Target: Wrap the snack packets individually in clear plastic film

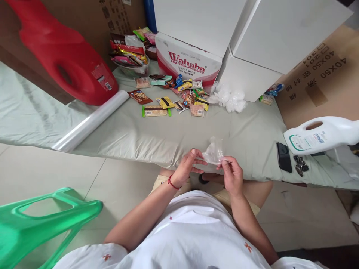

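Note:
A small clear plastic bag (213, 149), crumpled and see-through, is between my two hands at the front edge of the cloth-covered surface. My right hand (232, 175) pinches its near right edge between thumb and fingers. At the bag's left side is my left hand (188, 167), a red string on its wrist. Its fingers are spread, with the tips at or touching the bag. Beyond the hands lies a loose group of wrapped snacks (165, 102), in yellow, brown, green and pink packets. A bunch of clear plastic bags (228, 96) sits to their right.
A basket (134, 70) of packets stands behind, beside a Wahaha carton (187, 61). Left are a red jug (73, 63) and a clear film roll (91, 121). Right are a white bottle (319, 135), phone (284, 157) and keys (300, 165). A green stool (53, 220) stands on the floor.

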{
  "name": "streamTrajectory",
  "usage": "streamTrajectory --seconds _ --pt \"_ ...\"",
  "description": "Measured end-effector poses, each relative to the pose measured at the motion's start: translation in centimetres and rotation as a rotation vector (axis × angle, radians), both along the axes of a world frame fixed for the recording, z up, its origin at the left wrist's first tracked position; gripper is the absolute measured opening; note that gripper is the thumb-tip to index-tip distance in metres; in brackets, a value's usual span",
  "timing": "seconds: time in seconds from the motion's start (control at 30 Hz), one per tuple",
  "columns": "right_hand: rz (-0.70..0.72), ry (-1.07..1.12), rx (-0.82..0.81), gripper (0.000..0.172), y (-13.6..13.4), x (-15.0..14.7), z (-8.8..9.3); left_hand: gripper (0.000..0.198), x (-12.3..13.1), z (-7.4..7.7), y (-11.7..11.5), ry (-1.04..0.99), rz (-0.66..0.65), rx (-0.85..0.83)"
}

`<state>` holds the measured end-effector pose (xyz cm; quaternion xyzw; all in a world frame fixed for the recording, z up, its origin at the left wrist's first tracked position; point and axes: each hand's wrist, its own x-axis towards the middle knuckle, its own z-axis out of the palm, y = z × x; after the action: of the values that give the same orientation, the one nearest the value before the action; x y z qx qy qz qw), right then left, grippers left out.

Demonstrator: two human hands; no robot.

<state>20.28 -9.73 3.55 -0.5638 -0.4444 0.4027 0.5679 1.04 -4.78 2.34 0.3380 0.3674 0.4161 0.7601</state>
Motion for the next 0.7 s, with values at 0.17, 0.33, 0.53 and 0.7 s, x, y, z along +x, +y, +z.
streamTrajectory --seconds 0.17,0.33,0.53,0.7 --pt "0.136 -0.136 0.009 0.020 0.0 -1.3 0.3 0.049 1.0 0.6 0.5 0.061 0.082 0.009" --pt "-0.024 0.326 -0.198 0.035 0.8 -1.3 -1.6 0.035 0.5 0.3 0.5 -0.226 0.295 -0.027" --pt "0.033 0.470 -0.227 0.064 2.6 0.0 -1.5 0.032 0.3 -0.1 -0.4 -0.175 0.172 0.043" --pt "-0.013 0.180 -0.185 0.042 4.4 1.0 -1.0 0.036 0.2 -0.4 0.0 -0.145 0.134 -0.016"
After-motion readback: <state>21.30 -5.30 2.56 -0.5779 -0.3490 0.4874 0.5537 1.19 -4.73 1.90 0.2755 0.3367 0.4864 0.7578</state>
